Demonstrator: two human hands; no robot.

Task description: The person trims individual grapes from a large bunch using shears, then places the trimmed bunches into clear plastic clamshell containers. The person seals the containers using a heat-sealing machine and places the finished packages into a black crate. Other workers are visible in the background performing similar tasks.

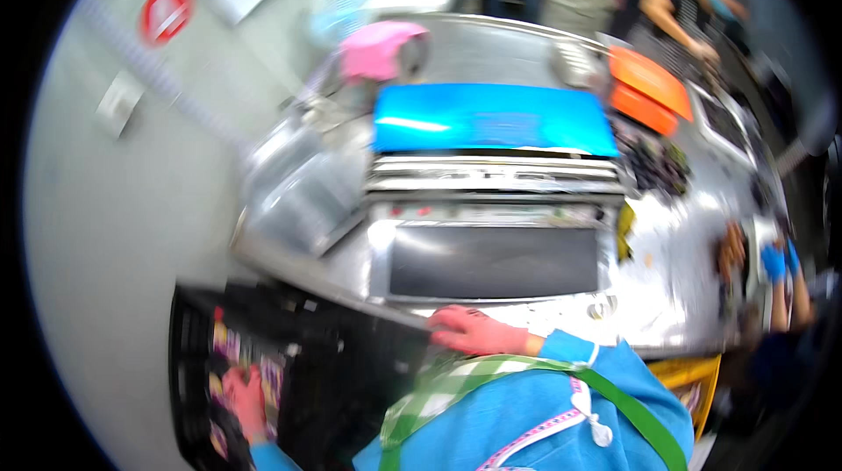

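Note:
My left hand (246,396), in a pink glove, reaches down into a black crate (184,366) at the lower left. Its fingers look parted over several small colourful packages (270,374), whose details are smeared by motion. My right hand (478,331), also pink-gloved, lies at the front edge of the metal table (675,252), beside the crate's dark side. The fingers of that hand stretch leftward, and I see nothing in them. Just beyond it stands a metal machine with a blue cover (495,118) and a dark flat panel (495,260).
A clear-looking bin (303,195) stands left of the machine, a pink cloth (379,48) behind it. Orange containers (647,89) and dark tangled items (653,155) lie to the right. A yellow crate (693,374) is below the table. Co-workers' blue-gloved hands (776,260) are at the right edge.

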